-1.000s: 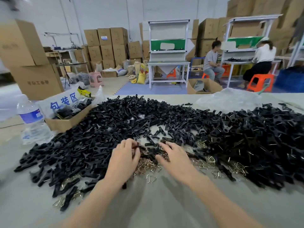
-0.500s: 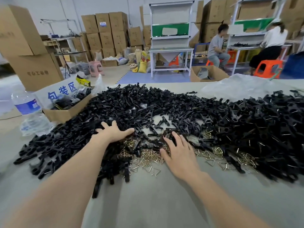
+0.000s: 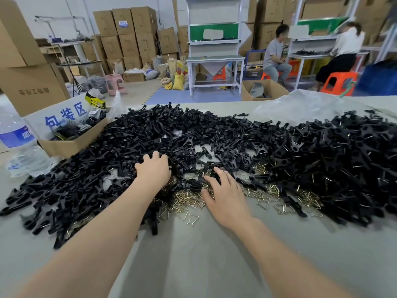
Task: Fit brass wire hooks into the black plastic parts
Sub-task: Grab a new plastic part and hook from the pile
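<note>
Grey-green worktable (image 3: 204,254) filling the lower view. Across it, from left edge to right edge, a wide heap of black plastic parts (image 3: 150,138); right portion of the heap (image 3: 343,160) showing brass wire ends poking out of many pieces. Beyond the heap at far right, a crumpled clear plastic bag (image 3: 300,106). At the left edge, an open cardboard box (image 3: 71,145) with a white flap bearing blue characters, touching the heap. Beside it, further left, a clear water bottle (image 3: 15,134) with a blue label. Along the near edge of the heap, a loose scatter of brass wire hooks (image 3: 187,201), lying on the table between and under both hands. Left hand (image 3: 153,169) palm down on the black parts, fingers curled into the pile; grasping or only pressing, cannot tell. Right hand (image 3: 223,194) palm down over hooks and parts, fingers spread and released, nothing held.
</note>
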Action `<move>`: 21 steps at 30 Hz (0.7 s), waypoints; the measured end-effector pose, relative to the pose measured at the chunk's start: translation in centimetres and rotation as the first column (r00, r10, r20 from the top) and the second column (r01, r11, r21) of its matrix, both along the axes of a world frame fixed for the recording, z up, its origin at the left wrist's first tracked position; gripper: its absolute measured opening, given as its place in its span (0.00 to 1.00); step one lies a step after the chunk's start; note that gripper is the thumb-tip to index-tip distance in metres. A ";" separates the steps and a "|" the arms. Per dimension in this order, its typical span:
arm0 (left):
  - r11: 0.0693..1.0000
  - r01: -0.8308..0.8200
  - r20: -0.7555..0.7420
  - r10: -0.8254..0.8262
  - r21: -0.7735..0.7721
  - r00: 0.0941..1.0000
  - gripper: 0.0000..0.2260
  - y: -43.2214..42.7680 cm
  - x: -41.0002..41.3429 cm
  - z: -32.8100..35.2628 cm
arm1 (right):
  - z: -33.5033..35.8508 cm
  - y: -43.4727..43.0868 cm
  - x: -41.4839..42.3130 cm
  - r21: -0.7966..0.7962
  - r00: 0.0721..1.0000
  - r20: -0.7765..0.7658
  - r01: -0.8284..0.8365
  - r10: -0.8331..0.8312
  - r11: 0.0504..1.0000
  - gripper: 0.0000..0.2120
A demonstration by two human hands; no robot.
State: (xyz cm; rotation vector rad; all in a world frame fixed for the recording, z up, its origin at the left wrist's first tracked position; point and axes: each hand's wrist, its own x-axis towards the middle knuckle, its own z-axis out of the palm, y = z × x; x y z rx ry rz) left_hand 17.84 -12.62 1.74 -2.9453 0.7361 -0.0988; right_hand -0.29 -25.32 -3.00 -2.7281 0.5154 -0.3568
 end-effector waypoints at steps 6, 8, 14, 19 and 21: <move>0.990 0.140 0.187 -0.134 -0.019 0.973 0.17 1.1 -0.2 -0.5 | 0.3 -0.1 -0.3 0.065 0.998 0.059 -0.004 0.000 0.998 0.21; 0.980 0.164 0.223 -0.136 -0.113 0.965 0.16 1.8 -0.1 0.0 | 0.4 0.0 -0.4 0.103 0.996 0.088 -0.004 -0.006 0.995 0.21; 0.860 0.165 0.274 -0.031 -0.482 0.961 0.12 3.8 0.2 3.0 | 0.7 0.0 -0.5 0.148 0.990 0.141 -0.002 -0.020 0.989 0.21; 0.898 0.120 0.222 -0.026 -0.423 0.975 0.12 4.2 0.3 5.1 | 0.8 0.1 -0.7 0.127 0.982 0.180 0.029 -0.052 0.991 0.20; 0.922 0.126 0.136 -0.081 -0.367 0.987 0.12 4.1 0.2 5.3 | 0.9 0.1 -0.8 0.120 0.980 0.189 0.036 -0.059 0.992 0.19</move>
